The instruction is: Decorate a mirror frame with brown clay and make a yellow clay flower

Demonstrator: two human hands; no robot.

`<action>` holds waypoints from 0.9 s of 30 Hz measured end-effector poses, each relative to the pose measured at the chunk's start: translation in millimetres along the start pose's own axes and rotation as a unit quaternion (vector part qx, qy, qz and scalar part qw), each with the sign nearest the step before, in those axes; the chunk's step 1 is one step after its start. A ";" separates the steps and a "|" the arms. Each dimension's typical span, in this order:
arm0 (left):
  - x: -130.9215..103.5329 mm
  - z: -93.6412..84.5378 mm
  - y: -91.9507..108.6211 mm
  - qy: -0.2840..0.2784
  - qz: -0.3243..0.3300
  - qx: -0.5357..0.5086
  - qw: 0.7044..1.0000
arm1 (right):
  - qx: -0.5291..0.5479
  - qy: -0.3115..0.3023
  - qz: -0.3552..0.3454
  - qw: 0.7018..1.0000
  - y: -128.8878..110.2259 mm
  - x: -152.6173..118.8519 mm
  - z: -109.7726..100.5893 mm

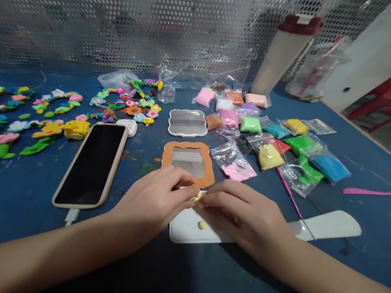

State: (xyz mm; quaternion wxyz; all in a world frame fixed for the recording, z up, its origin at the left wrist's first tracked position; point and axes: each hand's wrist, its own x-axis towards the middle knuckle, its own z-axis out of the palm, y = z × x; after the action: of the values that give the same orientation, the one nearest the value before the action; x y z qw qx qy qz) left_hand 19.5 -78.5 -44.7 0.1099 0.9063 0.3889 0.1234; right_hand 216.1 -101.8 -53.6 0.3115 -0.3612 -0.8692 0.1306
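My left hand (156,203) and my right hand (244,212) meet over a white board (186,232), fingers pinched around small pale yellow clay pieces (197,197). A small yellow ball (201,224) lies on the board between the hands. Just beyond my fingertips is a small frame (208,171) covered in orange clay, with a clear centre. A comb with a white handle (334,225) touches the board's right side, partly behind my right hand.
A phone (92,166) with a cable lies left, near colourful clay flowers (52,129). Bagged clay (250,124), a white-rimmed mirror (187,123) and a tall bottle (285,53) stand or lie farther back. A pink tool (368,192) is at right.
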 end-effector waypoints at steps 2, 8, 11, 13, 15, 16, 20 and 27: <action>0.2 -0.3 0.5 0.002 0.003 -0.002 1.000 | -0.005 -0.006 0.003 1.000 -0.3 0.5 0.7; -0.4 0.6 0.8 -0.006 -0.017 -0.027 0.999 | -0.001 -0.033 0.013 0.999 -0.9 0.0 0.3; -1.0 0.8 -0.1 0.005 -0.002 -0.019 1.000 | 0.039 -0.046 0.003 0.998 -1.7 0.7 -2.1; -1.6 0.5 -0.3 0.008 0.009 -0.008 1.000 | 0.047 -0.033 0.011 0.998 -2.6 1.6 -3.3; -2.1 0.0 0.4 0.004 0.003 -0.014 1.000 | 0.043 -0.023 0.025 0.999 -3.4 2.6 -3.4; -2.1 -0.4 1.1 -0.003 -0.009 -0.025 1.000 | 0.040 -0.024 0.031 0.998 -3.6 3.0 -3.0; -0.4 -2.6 5.6 -0.026 -0.100 -0.092 0.990 | 0.051 -0.028 0.045 0.997 -3.5 5.6 -2.2; 1.5 -4.7 6.8 -0.013 -0.133 -0.129 0.983 | 0.078 -0.044 0.090 0.992 -3.9 5.7 -20.9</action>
State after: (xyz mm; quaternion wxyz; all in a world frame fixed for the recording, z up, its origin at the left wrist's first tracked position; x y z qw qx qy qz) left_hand 23.7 -81.4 -38.0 0.2461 0.8262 0.4856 0.1445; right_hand 224.1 -100.5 -33.1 0.2873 -0.4063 -0.8333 0.2410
